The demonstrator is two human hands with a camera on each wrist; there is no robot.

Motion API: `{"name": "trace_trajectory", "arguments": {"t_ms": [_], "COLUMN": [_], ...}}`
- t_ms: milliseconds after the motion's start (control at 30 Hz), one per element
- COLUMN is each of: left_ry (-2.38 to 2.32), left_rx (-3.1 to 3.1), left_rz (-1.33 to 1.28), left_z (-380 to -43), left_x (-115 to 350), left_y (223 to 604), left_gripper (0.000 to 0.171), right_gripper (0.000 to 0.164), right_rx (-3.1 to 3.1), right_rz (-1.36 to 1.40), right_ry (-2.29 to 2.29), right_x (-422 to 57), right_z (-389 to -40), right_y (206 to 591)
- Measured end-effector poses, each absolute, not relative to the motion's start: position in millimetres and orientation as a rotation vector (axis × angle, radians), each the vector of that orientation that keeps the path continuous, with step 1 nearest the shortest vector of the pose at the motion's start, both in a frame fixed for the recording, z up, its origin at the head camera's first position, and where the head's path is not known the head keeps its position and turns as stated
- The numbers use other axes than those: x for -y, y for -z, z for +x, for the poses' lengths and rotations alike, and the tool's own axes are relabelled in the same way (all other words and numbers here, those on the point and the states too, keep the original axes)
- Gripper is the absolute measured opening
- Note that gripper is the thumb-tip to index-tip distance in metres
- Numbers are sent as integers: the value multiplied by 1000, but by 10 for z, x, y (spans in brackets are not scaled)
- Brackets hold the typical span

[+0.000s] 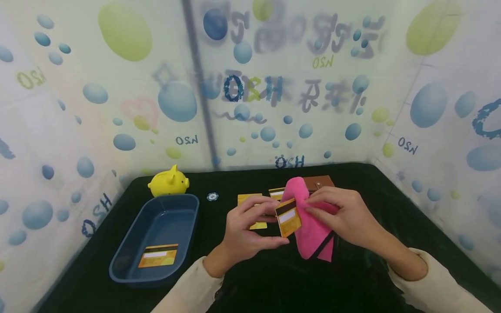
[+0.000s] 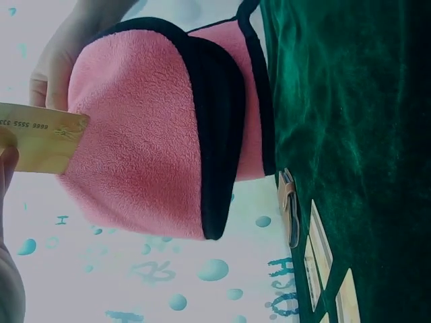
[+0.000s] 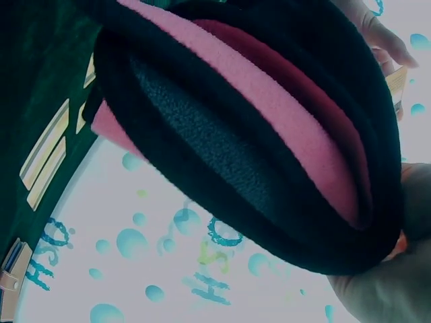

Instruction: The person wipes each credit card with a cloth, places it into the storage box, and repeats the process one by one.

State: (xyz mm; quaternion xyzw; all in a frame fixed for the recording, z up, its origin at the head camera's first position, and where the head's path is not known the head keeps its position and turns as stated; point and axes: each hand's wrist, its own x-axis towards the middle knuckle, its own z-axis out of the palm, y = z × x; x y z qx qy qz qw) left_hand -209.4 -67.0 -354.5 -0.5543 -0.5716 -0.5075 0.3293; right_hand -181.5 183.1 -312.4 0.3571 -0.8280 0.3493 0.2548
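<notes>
My left hand (image 1: 246, 226) pinches a gold bank card (image 1: 288, 217) by its edges, with the dark stripe and white strip facing the head camera. In the left wrist view the card's other side (image 2: 44, 145) shows embossed numbers. Just to its right, my right hand (image 1: 348, 215) grips a folded pink fleece cloth (image 1: 307, 230) with black edging, lifted over the table. The card's edge overlaps the cloth in the head view. From the right wrist, the cloth's black border (image 3: 249, 249) and its layered folds show, with a dark fleecy inside.
A blue tray (image 1: 117, 248) stands at the left with a gold card (image 1: 158, 256) lying in it. Behind it sit a yellow piggy bank (image 1: 168, 182) and a poker chip (image 1: 212, 197). More gold cards (image 1: 250, 199) and a brown wallet (image 1: 322, 180) lie beyond my hands on the dark green cloth.
</notes>
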Motion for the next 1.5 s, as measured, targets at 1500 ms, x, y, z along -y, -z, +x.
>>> {"name": "trace_trajectory", "arguments": {"t_ms": [1500], "left_ry": [1539], "left_rx": [1650], "left_rz": [-1196], "left_z": [-2155], "left_x": [718], "left_y": [3551], "left_gripper": [37], "right_gripper": [25], "right_rx": [2304], "right_rz": [892], "right_ry": [-1090], "right_x": [-1913], "right_z": [-1897], "right_y": [3173]}}
